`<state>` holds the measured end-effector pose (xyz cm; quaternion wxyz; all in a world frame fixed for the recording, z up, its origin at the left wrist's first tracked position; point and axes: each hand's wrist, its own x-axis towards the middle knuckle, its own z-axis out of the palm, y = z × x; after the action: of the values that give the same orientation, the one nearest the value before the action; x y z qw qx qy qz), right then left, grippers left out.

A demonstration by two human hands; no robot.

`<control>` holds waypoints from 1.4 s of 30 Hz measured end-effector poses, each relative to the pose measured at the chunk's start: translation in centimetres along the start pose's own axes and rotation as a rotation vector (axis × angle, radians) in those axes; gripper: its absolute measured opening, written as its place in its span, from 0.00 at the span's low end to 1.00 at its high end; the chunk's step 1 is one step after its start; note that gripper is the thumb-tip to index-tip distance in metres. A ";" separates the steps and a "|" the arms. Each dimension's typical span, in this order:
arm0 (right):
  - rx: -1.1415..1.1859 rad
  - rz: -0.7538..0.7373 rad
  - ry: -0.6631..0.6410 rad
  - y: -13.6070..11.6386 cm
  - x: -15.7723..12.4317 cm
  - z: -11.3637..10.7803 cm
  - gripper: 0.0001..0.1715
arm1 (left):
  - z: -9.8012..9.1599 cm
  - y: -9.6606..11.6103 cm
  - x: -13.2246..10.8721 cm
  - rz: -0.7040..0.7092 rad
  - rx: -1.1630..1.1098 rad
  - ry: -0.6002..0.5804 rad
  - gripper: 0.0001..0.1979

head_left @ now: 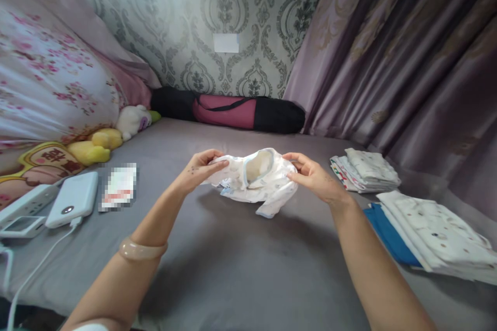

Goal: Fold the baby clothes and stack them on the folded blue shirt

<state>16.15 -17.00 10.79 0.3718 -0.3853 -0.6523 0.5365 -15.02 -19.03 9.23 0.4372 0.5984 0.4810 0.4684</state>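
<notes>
Between my two hands hangs a small white baby shirt (254, 178) with a pale print and light blue trim round its neck opening. My left hand (202, 168) pinches it at the left shoulder, thumb on top. On the other side my right hand (308, 173) grips the right shoulder between thumb and fingers. One sleeve dangles toward the bed, and the lower part of the shirt is bunched. It is held just above the grey sheet (240, 269), where its shadow falls.
Two stacks of folded clothes, one farther back (367, 168) and one nearer (442, 232), lie at right. At left are a white power bank (73, 199) with a cable, a power strip (29, 204) and plush toys (91, 150). A black and maroon bag (229, 110) lies along the wall.
</notes>
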 end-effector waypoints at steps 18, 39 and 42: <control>-0.878 -0.200 0.319 1.5 1.5 0.6 0.02 | -0.6 1.0 1.1 0.187 0.223 0.032 0.12; -0.667 -0.384 0.631 -4.7 3.5 -0.4 0.10 | -1.1 7.9 3.3 0.485 0.442 0.424 0.11; -0.645 -0.488 0.549 -8.5 3.0 -1.6 0.16 | -1.7 11.4 2.9 0.462 0.240 0.424 0.12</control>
<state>15.43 -14.66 19.59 0.5067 -0.4440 -0.7343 0.0829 -14.53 -17.78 21.05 0.1359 0.6281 0.4646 0.6092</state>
